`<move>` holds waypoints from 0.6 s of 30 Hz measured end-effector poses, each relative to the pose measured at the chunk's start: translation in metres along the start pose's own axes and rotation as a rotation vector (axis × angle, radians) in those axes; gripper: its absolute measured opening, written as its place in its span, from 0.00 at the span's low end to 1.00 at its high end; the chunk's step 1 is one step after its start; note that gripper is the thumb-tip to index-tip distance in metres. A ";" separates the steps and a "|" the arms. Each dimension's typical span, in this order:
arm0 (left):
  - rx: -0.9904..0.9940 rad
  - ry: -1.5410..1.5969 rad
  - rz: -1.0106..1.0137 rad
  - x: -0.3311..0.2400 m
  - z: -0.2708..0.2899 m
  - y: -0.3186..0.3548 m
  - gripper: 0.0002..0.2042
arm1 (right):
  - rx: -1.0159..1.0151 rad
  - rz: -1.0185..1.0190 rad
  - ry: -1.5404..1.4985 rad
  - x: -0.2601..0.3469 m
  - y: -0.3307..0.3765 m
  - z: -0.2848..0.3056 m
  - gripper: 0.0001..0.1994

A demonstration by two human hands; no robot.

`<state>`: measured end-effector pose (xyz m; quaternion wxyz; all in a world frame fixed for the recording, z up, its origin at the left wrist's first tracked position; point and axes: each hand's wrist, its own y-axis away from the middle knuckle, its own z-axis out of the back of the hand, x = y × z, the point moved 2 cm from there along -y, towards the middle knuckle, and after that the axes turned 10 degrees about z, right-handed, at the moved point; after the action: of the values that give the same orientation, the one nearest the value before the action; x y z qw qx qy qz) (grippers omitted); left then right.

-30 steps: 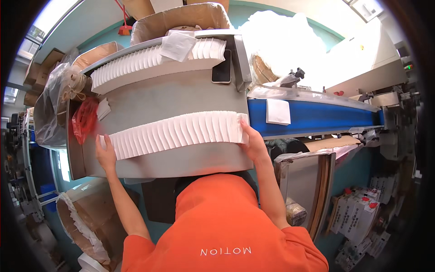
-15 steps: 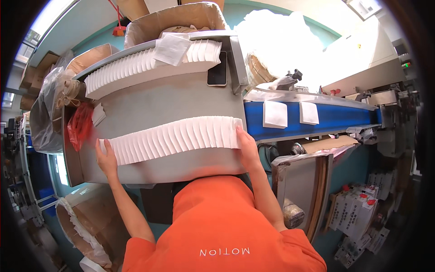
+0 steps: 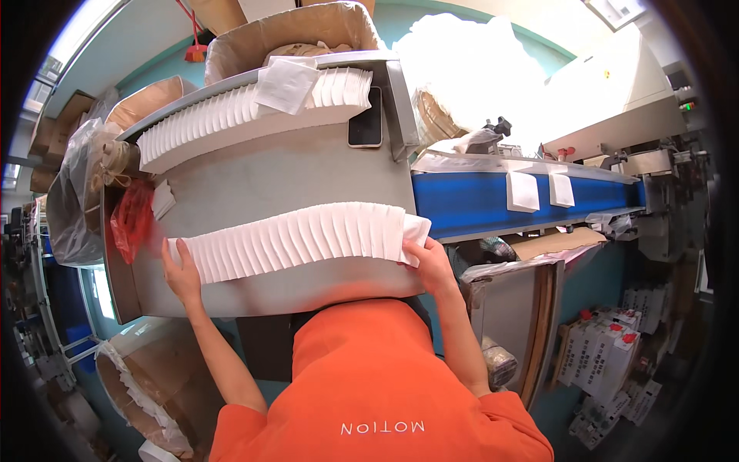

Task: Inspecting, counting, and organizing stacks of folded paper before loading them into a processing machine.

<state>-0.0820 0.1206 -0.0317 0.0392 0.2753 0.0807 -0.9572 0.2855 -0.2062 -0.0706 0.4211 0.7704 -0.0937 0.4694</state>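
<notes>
A long row of white folded paper napkins [image 3: 300,242] lies across the grey metal tray table [image 3: 262,185] in front of me, standing on edge and bowed. Against its left end rests my left hand [image 3: 182,271], thumb and fingers apart and stretched. At the right end, my right hand [image 3: 433,266] pinches a white folded napkin [image 3: 416,229], tilted and jutting out past the row; its thickness is partly hidden by the fingers. A second napkin row [image 3: 254,119] stands along the far wall of the table, with a loose flat napkin [image 3: 286,86] on top.
A phone [image 3: 365,119] lies at the far right of the table. Red plastic [image 3: 132,219] and small white slips [image 3: 163,200] sit at its left side. To the right runs a blue conveyor belt [image 3: 462,204] carrying two napkin stacks [image 3: 523,192]. An open carton [image 3: 146,377] stands below left.
My right hand has shifted right and slightly nearer, and now grips a napkin beyond the row's end. The left hand stays put. The belt's two visible stacks sit farther right than those before.
</notes>
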 end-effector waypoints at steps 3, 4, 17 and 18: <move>0.005 -0.006 -0.006 -0.004 -0.004 0.001 0.25 | -0.248 0.240 -0.324 0.006 -0.011 0.006 0.21; 0.005 -0.013 -0.011 -0.006 -0.006 0.001 0.25 | -0.182 0.225 -0.252 0.007 -0.016 0.002 0.25; -0.003 -0.017 -0.038 -0.007 -0.010 0.005 0.25 | -0.135 0.169 -0.251 -0.006 -0.007 0.003 0.22; 0.003 -0.013 -0.044 -0.008 -0.010 0.006 0.25 | -0.217 0.180 -0.250 -0.001 -0.010 0.005 0.25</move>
<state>-0.0689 0.1163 -0.0370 0.0180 0.2675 0.0850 -0.9596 0.2939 -0.2037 -0.0778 0.4429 0.7614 -0.2640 0.3929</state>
